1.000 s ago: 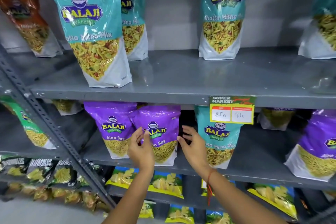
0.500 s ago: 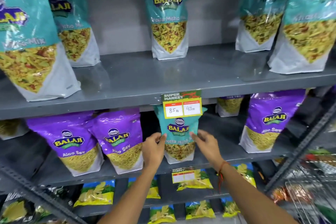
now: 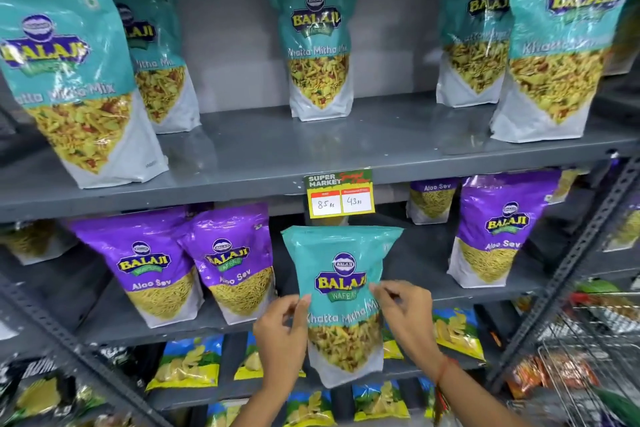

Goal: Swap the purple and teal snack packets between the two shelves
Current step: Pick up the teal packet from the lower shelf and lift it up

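Two bare hands hold one teal packet point(image 3: 341, 302) in front of a grey metal rack, near the lower centre of the view. The left hand point(image 3: 282, 333) pinches the packet's left edge at about nine o'clock, fingers pressed onto its front; the right hand point(image 3: 405, 315), with a red thread point(image 3: 441, 371) round its wrist, pinches the right edge at about three o'clock. The packet hangs upright, its bottom below the lip of the lower shelf point(image 3: 485, 291), clear of the board. Behind it, at ten o'clock from the hands, two purple packets point(image 3: 194, 263) stand side by side and touching on that shelf; another purple packet point(image 3: 498, 229) stands at two o'clock, well apart from them. A yellow price tag point(image 3: 339, 196) is fixed to the front edge of the upper shelf point(image 3: 311, 146), directly at twelve o'clock above the held packet. Farther back, on the upper shelf, five more teal packets point(image 3: 318, 42) stand upright, two at the left, one in the middle, two at the right. Below, at six o'clock, blue and yellow bags point(image 3: 188, 362) lie on lower boards.
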`<control>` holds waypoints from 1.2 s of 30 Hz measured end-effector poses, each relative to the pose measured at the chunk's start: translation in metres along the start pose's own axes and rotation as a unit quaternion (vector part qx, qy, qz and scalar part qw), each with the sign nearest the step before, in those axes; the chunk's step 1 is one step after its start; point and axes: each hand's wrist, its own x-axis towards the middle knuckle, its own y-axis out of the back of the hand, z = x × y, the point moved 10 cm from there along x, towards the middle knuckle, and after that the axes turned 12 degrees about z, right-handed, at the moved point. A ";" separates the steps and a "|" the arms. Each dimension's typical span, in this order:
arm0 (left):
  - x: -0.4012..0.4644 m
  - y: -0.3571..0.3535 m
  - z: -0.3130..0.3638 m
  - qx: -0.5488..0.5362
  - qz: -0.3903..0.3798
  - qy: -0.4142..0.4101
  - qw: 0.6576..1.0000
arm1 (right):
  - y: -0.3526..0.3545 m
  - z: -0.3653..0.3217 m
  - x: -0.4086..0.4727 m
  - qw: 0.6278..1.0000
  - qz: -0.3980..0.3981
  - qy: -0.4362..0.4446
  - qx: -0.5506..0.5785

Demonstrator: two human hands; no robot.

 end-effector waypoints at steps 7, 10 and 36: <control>0.037 0.050 0.126 -0.143 0.063 -0.102 0.982 | 0.076 -0.131 0.032 0.981 0.127 0.095 0.115; 0.079 0.054 0.176 -0.188 0.081 -0.119 0.972 | 0.093 -0.189 0.077 0.968 0.148 0.139 0.149; 0.258 -0.003 0.238 -0.156 0.103 -0.139 0.972 | 0.037 -0.251 0.248 0.968 0.139 0.155 0.138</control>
